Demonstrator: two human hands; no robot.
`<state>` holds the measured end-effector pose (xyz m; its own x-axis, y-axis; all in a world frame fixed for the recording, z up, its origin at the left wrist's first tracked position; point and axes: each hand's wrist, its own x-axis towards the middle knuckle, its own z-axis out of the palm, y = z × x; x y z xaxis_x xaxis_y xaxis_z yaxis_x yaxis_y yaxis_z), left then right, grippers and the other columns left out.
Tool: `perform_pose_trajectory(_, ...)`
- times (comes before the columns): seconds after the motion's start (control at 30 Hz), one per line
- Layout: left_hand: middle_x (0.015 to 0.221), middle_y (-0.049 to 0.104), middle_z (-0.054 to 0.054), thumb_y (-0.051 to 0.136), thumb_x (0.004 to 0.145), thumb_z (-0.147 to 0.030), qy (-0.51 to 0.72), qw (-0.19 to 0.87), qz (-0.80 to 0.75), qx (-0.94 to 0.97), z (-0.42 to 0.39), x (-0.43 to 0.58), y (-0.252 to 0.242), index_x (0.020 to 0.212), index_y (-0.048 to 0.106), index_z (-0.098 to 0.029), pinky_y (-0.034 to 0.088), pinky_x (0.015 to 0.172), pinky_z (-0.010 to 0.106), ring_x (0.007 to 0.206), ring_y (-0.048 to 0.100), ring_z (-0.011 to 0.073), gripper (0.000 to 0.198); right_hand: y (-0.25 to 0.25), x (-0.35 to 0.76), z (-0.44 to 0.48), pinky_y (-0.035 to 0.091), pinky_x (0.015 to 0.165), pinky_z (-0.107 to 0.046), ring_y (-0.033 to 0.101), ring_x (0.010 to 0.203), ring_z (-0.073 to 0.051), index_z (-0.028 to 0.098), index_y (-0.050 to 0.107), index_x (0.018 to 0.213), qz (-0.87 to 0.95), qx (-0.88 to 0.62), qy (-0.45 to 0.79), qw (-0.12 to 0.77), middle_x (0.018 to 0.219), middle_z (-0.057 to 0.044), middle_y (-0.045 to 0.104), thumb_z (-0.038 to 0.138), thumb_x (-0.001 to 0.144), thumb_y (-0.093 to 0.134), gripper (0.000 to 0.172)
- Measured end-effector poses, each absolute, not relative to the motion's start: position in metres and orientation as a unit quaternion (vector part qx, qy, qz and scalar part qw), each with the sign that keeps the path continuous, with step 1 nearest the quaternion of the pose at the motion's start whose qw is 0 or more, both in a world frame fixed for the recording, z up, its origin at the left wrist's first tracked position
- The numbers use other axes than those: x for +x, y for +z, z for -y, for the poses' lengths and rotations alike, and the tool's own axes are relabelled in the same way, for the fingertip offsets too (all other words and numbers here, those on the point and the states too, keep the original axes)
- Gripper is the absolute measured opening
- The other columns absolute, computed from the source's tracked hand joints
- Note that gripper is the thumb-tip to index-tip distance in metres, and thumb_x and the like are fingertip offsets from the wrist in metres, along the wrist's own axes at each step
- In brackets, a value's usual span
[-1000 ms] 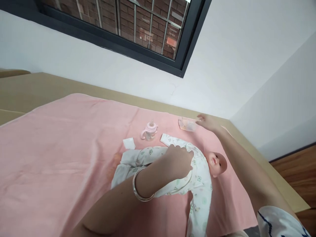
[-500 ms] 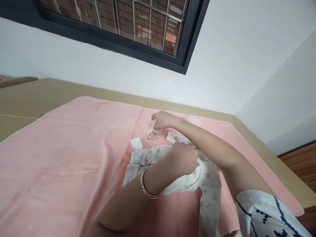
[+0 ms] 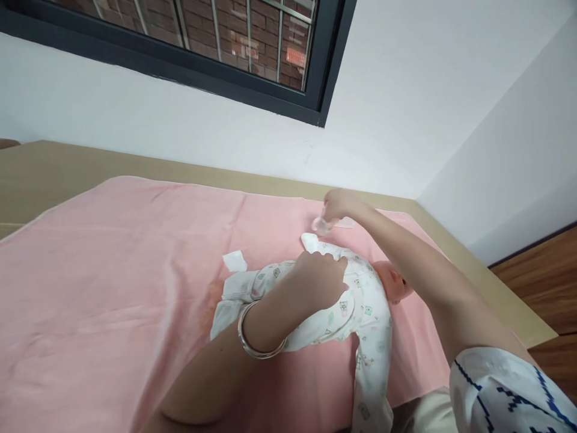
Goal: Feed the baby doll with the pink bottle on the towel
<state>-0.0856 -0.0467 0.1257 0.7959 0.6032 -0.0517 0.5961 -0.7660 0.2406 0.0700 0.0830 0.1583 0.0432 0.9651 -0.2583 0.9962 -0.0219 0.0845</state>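
Observation:
A baby doll in a white patterned outfit point(image 3: 372, 313) lies on a pink cloth point(image 3: 135, 258), its reddish head point(image 3: 391, 282) to the right, partly behind my right forearm. My left hand point(image 3: 322, 279), with a silver bangle at the wrist, rests closed on the doll's middle; whether its fingers hold anything is hidden. Beyond the doll, my right hand point(image 3: 338, 207) grips a small clear and pink object point(image 3: 321, 226) above the cloth near its far edge. A small white square point(image 3: 235, 261) lies near the doll's feet.
The cloth covers a pale wooden surface point(image 3: 72, 161) against a white wall. A dark-framed window point(image 3: 311, 102) is above it. Wood-grain panels point(image 3: 536, 276) stand at the right. A white patch point(image 3: 345, 222) lies beside my right hand.
My right hand has moved right with the clear and pink object. The doll's head now shows past my right forearm. My left hand stays on the doll, and the view has shifted slightly.

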Motion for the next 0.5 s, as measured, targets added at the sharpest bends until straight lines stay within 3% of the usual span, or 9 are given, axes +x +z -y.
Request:
perform_pose_trajectory(0.17, 0.104, 0.071, 0.014, 0.051, 0.095, -0.036, -0.017, 0.108, -0.319, 0.942, 0.047, -0.083, 0.128, 0.117, 0.062, -0.018, 0.050, 0.081, 0.044, 0.092, 0.068, 0.0326, 0.031, 0.145, 0.144, -0.074, 0.051, 0.064, -0.028, 0.062, 0.062, -0.018, 0.006, 0.066, 0.078, -0.581, 0.789, -0.101, 0.175, 0.072, -0.008, 0.065, 0.010, 0.056, 0.062, 0.023)
perform_pose_trajectory(0.37, 0.103, 0.071, 0.013, 0.052, 0.095, -0.036, -0.025, 0.096, -0.315, 0.944, 0.051, -0.082, 0.128, 0.118, 0.062, -0.019, 0.050, 0.080, 0.042, 0.090, 0.068, 0.0310, 0.030, 0.128, 0.178, -0.060, 0.054, 0.066, -0.030, 0.064, 0.066, -0.018, 0.007, 0.067, 0.093, -0.548, 0.800, -0.147, 0.193, 0.081, -0.008, 0.067, 0.018, 0.061, 0.068, 0.033)
perform_pose_trajectory(0.5, 0.102, 0.070, 0.013, 0.052, 0.095, -0.036, -0.030, 0.090, -0.316, 0.944, 0.053, -0.081, 0.128, 0.119, 0.061, -0.018, 0.050, 0.079, 0.041, 0.090, 0.068, 0.0315, 0.031, 0.150, 0.183, -0.046, 0.053, 0.062, -0.029, 0.065, 0.066, -0.018, 0.011, 0.064, 0.107, -0.561, 0.800, -0.176, 0.124, 0.089, -0.008, 0.067, 0.024, 0.066, 0.073, 0.043)
